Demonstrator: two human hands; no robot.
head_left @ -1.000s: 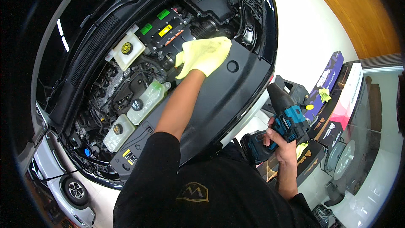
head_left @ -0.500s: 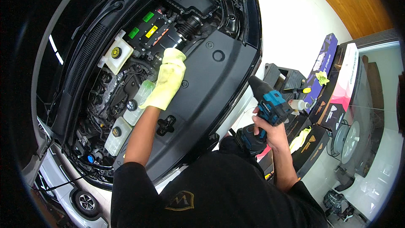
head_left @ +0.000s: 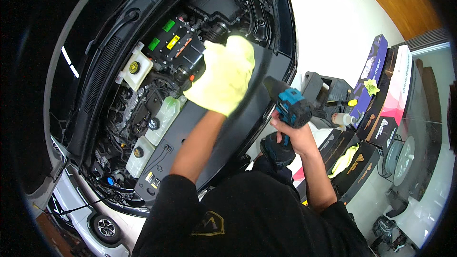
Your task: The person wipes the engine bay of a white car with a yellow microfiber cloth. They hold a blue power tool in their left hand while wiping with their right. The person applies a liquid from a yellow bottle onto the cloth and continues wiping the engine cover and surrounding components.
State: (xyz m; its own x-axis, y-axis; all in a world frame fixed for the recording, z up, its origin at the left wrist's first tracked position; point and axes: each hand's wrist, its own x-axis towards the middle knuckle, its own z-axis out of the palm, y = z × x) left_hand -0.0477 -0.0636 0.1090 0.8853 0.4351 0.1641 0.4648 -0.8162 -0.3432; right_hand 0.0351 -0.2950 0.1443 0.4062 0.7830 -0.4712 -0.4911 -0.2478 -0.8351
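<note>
Clearly, both arms of the person reach toward the engine space of a black car (head_left: 287, 38), which fills the upper left and the centre of the frame. The left hand (head_left: 221, 88), in the centre, is covered by a yellow cloth (head_left: 231, 62), almost like a mitten. Because its fingers are hidden, I cannot tell how tightly they hold it. The cloth is over the upper part of a smooth black panel (head_left: 240, 126); whether it touches this panel, I cannot tell from where I stand.

Right of the centre, the right hand (head_left: 291, 134) has its fingers closed firmly around the handle of a blue and black power tool (head_left: 293, 107). The wide black nozzle of this tool points to the upper left, and its battery block is below the hand.

To the left of the cloth, I see two pale bottles (head_left: 164, 119) with dark caps, one behind the other along the panel. At the right side of the frame there are a dark tool tray (head_left: 315, 90) and a long purple box (head_left: 371, 69), on which a small crumpled yellow rag (head_left: 371, 86) lies. A silver car (head_left: 78, 197) stands in the lower left corner.
</note>
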